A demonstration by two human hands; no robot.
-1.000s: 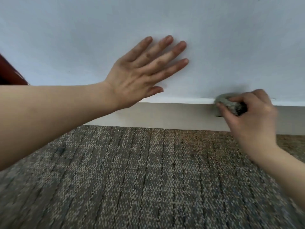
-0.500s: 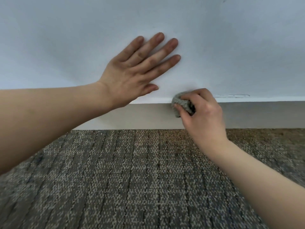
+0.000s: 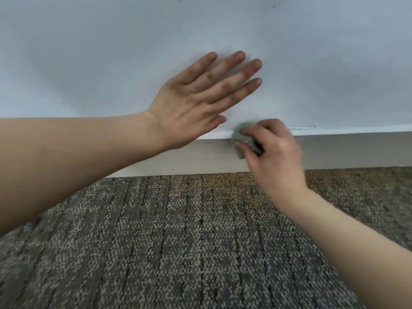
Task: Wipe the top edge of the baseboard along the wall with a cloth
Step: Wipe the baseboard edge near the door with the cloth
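A beige baseboard [image 3: 356, 150] runs along the foot of the white wall [image 3: 111, 52]. My right hand [image 3: 274, 157] is shut on a bunched grey-green cloth [image 3: 242, 139], which presses against the baseboard's top edge just right of the middle. My left hand [image 3: 200, 101] lies flat on the wall above and to the left of the cloth, fingers spread and holding nothing. Its thumb tip sits close to the cloth. The right hand and cloth are motion-blurred.
Grey-brown ribbed carpet [image 3: 178, 241] covers the floor up to the baseboard. A small chipped mark [image 3: 302, 127] shows on the wall just above the baseboard, right of my right hand.
My right hand has slid the cloth leftward along the baseboard top, from the right side to near my left thumb. The left hand stays flat on the wall.
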